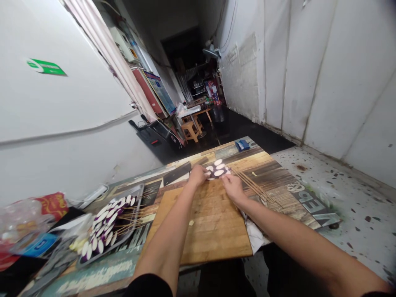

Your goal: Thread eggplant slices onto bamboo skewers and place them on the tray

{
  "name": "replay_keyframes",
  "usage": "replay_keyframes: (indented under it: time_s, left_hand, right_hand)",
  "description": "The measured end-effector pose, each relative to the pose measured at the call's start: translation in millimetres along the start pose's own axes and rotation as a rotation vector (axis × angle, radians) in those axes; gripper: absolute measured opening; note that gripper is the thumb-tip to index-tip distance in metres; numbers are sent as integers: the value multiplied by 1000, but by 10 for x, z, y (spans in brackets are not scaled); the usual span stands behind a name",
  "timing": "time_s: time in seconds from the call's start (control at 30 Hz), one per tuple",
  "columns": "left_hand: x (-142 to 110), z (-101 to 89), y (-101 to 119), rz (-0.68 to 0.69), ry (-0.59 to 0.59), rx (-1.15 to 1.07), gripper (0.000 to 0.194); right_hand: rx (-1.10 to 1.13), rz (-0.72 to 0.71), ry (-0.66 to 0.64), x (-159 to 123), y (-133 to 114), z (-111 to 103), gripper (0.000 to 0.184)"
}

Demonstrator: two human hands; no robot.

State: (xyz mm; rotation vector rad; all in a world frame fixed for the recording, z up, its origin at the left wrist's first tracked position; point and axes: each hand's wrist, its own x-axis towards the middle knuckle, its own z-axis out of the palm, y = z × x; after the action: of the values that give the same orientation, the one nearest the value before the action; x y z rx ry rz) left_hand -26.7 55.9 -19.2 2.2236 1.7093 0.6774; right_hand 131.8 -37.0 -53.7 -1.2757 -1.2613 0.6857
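Note:
Several white eggplant slices with purple skin [219,167] lie in a group just past the far edge of the wooden cutting board [213,218]. My left hand [199,175] reaches over the board to the left side of this group, its bent fingers closed on an eggplant slice. At the group's right side is my right hand [233,187], with thumb and fingers pinched together; what lies between them is too small to make out. Thin wooden skewers [256,187] lie loose on the table to the right of that hand.
A metal tray [139,200] of skewered eggplant slices [103,222] rests on the patterned table [291,198] at left. Plastic-wrapped goods [27,222] sit beyond it. A small blue box [242,145] stands near the far edge. Stools [190,131] are further back.

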Motion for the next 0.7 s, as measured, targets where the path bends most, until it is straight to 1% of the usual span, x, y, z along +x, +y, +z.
replay_keyframes:
  time_s: [0.03,0.1,0.17,0.27,0.33,0.37,0.43,0.53,0.63,0.7]
  left_hand:
    - [-44,-51,-9,-29,48,-87,18]
    - [-170,-138,-52,-132,126,-341,19]
    - [-331,-190,-113,-252,143,-652,24]
    - [-559,-204,-194,-383,181,-1101,29]
    - [-658,-190,-226,-431,236,-1317,26]
    - [-686,-183,-236,-450,252,-1395,24]
    - [-710,-174,-247,-487,255,-1499,22]
    - [-700,-173,-255,-521,260,-1583,18]
    - [-688,-176,-266,-545,296,-1615,10]
    - [-688,-178,-275,-581,308,-1605,9]
  right_hand:
    - [-6,-19,-19,-12,-17,-8,29]
    - [-27,-88,-92,-46,-60,-14,30]
    - [-42,-168,-216,-95,-104,-3,30]
    - [-47,-239,-411,-182,-149,32,28]
    - [-67,-278,-499,-230,-161,50,28]
    - [-82,-293,-520,-247,-164,54,28]
    - [-109,-296,-537,-268,-170,54,28]
    - [-146,-263,-547,-275,-192,40,29]
    - [-166,-248,-561,-269,-220,27,28]
    - [-167,-242,-564,-265,-234,22,28]
